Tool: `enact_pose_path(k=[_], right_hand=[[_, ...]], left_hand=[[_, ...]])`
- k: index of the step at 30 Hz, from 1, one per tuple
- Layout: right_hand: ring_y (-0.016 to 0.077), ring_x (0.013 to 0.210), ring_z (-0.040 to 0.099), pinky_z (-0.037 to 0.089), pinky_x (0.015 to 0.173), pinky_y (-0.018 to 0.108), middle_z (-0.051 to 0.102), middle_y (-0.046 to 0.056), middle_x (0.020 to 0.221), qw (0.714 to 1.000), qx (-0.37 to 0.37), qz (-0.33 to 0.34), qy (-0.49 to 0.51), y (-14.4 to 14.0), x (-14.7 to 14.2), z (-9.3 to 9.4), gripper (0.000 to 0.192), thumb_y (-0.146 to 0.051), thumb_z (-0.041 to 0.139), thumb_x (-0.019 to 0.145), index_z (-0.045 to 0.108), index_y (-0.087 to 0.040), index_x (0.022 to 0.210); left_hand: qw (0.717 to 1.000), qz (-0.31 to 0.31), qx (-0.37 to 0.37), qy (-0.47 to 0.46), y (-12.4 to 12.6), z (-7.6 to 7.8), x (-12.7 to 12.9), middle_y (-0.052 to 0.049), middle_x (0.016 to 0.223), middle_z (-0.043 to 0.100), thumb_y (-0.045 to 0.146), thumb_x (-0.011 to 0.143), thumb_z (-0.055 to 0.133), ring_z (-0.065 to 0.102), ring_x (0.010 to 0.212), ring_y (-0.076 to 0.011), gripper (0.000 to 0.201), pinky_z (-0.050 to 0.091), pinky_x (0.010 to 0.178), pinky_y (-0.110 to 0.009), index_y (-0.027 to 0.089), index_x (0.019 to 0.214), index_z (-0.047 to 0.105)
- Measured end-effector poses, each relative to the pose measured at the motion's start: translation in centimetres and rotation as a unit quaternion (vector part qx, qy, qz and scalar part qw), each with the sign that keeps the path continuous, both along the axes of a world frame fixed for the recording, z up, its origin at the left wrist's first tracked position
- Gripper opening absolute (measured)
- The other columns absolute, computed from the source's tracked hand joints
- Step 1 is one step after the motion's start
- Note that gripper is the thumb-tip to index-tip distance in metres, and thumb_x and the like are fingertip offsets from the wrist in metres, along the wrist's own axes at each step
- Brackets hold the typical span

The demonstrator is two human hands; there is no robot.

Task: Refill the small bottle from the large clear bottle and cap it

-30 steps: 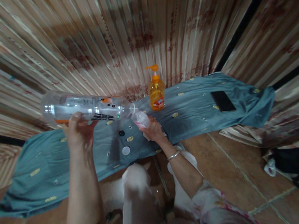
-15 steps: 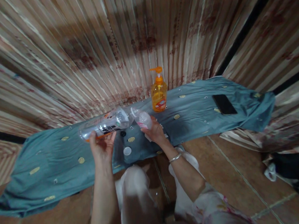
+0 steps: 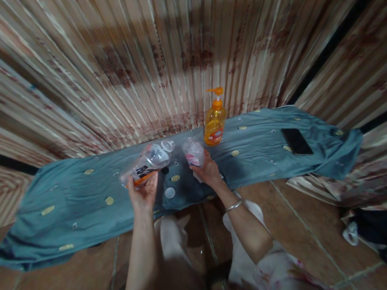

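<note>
The left hand (image 3: 144, 194) covers part of the large bottle (image 3: 156, 156); lettering (image 3: 144, 169) above its fingers (image 3: 154, 182) blurs. I can't make out the whitish bit (image 3: 197, 177) beneath the right hand (image 3: 209, 169). Beyond its fingers, the label (image 3: 215, 137) on the pump bottle (image 3: 214, 118) is too small to read; far to their right, a dark bundle (image 3: 374, 224) runs out of view.

No word, brand or number can be read with certainty. Bold black lettering (image 3: 144, 170) stands on the large clear bottle (image 3: 154, 155) — too blurred to make out. Pink print (image 3: 192, 160) on the small clear bottle (image 3: 193, 147) and the red label (image 3: 215, 137) on the orange pump bottle (image 3: 215, 118) — both illegible.
</note>
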State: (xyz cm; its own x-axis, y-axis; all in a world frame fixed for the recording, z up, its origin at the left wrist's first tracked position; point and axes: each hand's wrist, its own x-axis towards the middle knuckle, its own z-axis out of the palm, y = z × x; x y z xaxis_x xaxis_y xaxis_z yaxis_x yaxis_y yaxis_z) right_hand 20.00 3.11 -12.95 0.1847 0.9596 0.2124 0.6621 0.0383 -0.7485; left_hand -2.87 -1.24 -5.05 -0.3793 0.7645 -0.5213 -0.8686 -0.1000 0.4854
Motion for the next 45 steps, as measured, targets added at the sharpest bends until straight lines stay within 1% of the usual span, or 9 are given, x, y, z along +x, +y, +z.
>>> enact_pose_path(k=[5,11,15,20,24,28,37,42,45], right_hand=[[0.0386,0.127,0.075,0.061,0.104,0.048,0.072,0.026,0.143,1.0,-0.015,0.0,-0.008,-0.1,0.7,0.2,0.088,-0.035,0.087,0.081,0.046,-0.011,0.155],[0.0389,0.126,0.075,0.061,0.104,0.049,0.074,0.026,0.14,0.999,0.003,0.024,-0.028,0.2,1.2,-0.2,0.08,-0.038,0.084,0.085,0.05,-0.011,0.152],[0.0389,0.127,0.075,0.06,0.106,0.05,0.074,0.028,0.138,0.999,0.013,0.026,-0.035,0.3,1.3,-0.7,0.078,-0.039,0.084,0.085,0.051,-0.009,0.149],[0.0385,0.124,0.075,0.061,0.105,0.054,0.075,0.025,0.134,0.999,0.016,0.021,-0.047,0.2,1.3,-0.9,0.07,-0.037,0.083,0.087,0.053,-0.013,0.145],[0.037,0.12,0.076,0.061,0.102,0.05,0.076,0.023,0.128,0.998,-0.001,0.011,-0.064,0.1,1.3,-0.7,0.066,-0.038,0.084,0.087,0.056,-0.013,0.141],[0.037,0.115,0.077,0.062,0.097,0.047,0.077,0.022,0.121,0.998,-0.01,0.004,-0.064,0.1,1.3,-0.8,0.064,-0.042,0.085,0.086,0.059,-0.011,0.135],[0.0368,0.112,0.077,0.062,0.095,0.049,0.078,0.022,0.122,0.998,0.027,0.001,-0.06,0.1,1.2,-1.4,0.06,-0.052,0.079,0.089,0.059,-0.014,0.131],[0.0346,0.109,0.079,0.062,0.091,0.043,0.079,0.019,0.117,0.998,0.001,0.001,-0.064,-0.1,1.2,-0.7,0.057,-0.046,0.081,0.089,0.059,-0.015,0.131],[0.0355,0.109,0.079,0.062,0.091,0.043,0.079,0.02,0.118,0.998,-0.011,0.003,-0.056,-0.1,1.3,-0.4,0.056,-0.043,0.083,0.086,0.059,-0.015,0.129]], left_hand=[[0.999,0.0,0.0,-0.045,0.7,-1.0,-0.1,-0.012,0.11,0.081,0.052,0.105,0.062,0.082,0.099,-0.023,0.046,0.07,0.084,-0.033,0.022,0.14,0.068],[0.993,-0.013,0.003,-0.116,1.2,-1.8,0.4,-0.016,0.11,0.08,0.059,0.109,0.05,0.082,0.101,-0.026,0.057,0.07,0.073,-0.03,0.017,0.142,0.068],[0.988,-0.008,0.008,-0.157,1.1,-2.2,0.6,-0.02,0.108,0.078,0.062,0.108,0.047,0.081,0.096,-0.026,0.067,0.069,0.066,-0.027,0.009,0.147,0.063],[0.981,0.002,0.011,-0.192,1.0,-2.6,0.6,-0.023,0.117,0.076,0.069,0.104,0.048,0.081,0.097,-0.0282,0.078,0.07,0.065,-0.03,0.009,0.153,0.058],[0.979,-0.003,-0.004,-0.204,0.9,-2.5,0.8,-0.031,0.128,0.073,0.076,0.101,0.046,0.081,0.106,-0.0326,0.093,0.071,0.066,-0.034,0.004,0.16,0.047],[0.978,-0.014,-0.014,-0.205,0.6,-2.2,1.1,-0.03,0.132,0.072,0.077,0.101,0.041,0.081,0.113,-0.0339,0.093,0.072,0.069,-0.035,0.007,0.162,0.045],[0.981,-0.031,-0.018,-0.191,0.1,-2.6,1.0,-0.027,0.123,0.075,0.08,0.101,0.037,0.083,0.094,-0.0284,0.093,0.066,0.059,-0.028,0.007,0.158,0.051],[0.981,-0.053,-0.019,-0.187,-0.3,-3.2,0.6,-0.026,0.121,0.076,0.082,0.1,0.037,0.082,0.088,-0.0268,0.097,0.065,0.058,-0.028,0.008,0.161,0.049],[0.98,-0.064,-0.023,-0.189,-0.5,-3.5,0.4,-0.024,0.123,0.076,0.083,0.1,0.037,0.082,0.089,-0.0269,0.095,0.066,0.061,-0.03,0.013,0.162,0.049]])
